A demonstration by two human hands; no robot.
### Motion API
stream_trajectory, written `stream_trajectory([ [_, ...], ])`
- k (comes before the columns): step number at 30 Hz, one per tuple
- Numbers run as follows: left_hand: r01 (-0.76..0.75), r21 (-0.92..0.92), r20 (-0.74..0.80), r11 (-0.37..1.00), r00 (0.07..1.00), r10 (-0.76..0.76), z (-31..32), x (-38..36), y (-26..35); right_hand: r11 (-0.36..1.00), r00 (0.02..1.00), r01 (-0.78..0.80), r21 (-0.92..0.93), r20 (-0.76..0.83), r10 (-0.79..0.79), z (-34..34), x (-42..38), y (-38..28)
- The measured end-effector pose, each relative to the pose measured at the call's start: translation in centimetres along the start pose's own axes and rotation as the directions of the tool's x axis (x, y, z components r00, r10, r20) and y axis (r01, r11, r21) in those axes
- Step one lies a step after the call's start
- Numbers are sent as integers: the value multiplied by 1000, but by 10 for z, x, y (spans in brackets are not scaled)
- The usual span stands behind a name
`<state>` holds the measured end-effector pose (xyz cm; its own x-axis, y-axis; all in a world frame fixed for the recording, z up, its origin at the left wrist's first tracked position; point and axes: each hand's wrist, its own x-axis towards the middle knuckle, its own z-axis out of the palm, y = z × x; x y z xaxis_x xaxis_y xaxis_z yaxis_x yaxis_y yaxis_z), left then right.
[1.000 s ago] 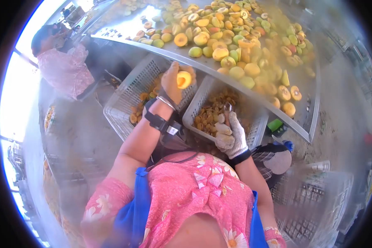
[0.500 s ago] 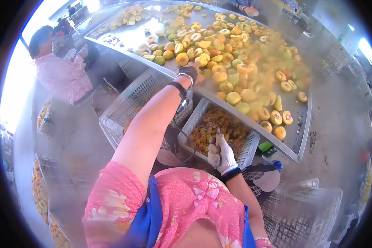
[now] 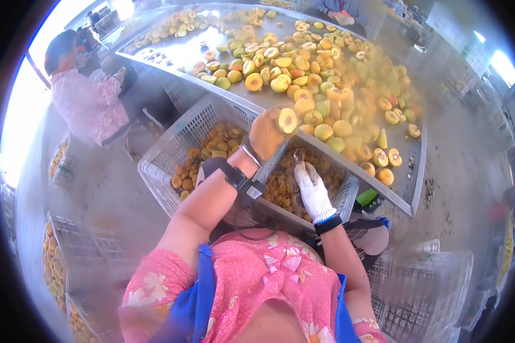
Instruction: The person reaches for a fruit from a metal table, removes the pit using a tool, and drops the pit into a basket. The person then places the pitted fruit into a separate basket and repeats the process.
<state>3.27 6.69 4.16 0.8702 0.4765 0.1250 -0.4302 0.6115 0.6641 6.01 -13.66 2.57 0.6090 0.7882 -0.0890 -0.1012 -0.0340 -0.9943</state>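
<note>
My left hand point(image 3: 269, 132), with a band and a black strap at the wrist, grips a halved yellow fruit point(image 3: 287, 120) at the table's near edge, its cut face and pit showing. Just right of it and lower, my right hand point(image 3: 310, 186), in a white glove, is closed round a small metal tool point(image 3: 296, 155) over a crate point(image 3: 346, 201) of small brownish fruit pieces. Left of that, a crate point(image 3: 154, 166) holds orange fruit halves point(image 3: 214, 143), partly hidden behind my left forearm. Many whole and halved fruits point(image 3: 315, 74) lie on the metal table point(image 3: 177, 73).
A person in pink point(image 3: 86, 106) sits at the left, and another person's hands point(image 3: 343, 18) show beyond the table. Crates of fruit point(image 3: 54, 263) stand at lower left. Stacked empty crates point(image 3: 423, 291) are at lower right, near a green object point(image 3: 366, 198).
My left hand has drawn back from the fruit pile toward me, now with a halved fruit in it. My right hand has moved up slightly, and its tool now points toward that fruit.
</note>
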Motion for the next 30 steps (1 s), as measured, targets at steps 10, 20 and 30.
stream_trajectory([
  [10,-185,471,55,863,982,181,15,-53,-49,914,984,98,-394,-97,-148,-8,8,12],
  [20,-126,251,-129,960,978,162,29,-55,-64,936,990,75,-343,-83,-110,2,-5,7],
  [30,70,114,-144,991,988,-53,51,-58,-43,961,999,-9,-278,-34,0,2,-10,18],
])
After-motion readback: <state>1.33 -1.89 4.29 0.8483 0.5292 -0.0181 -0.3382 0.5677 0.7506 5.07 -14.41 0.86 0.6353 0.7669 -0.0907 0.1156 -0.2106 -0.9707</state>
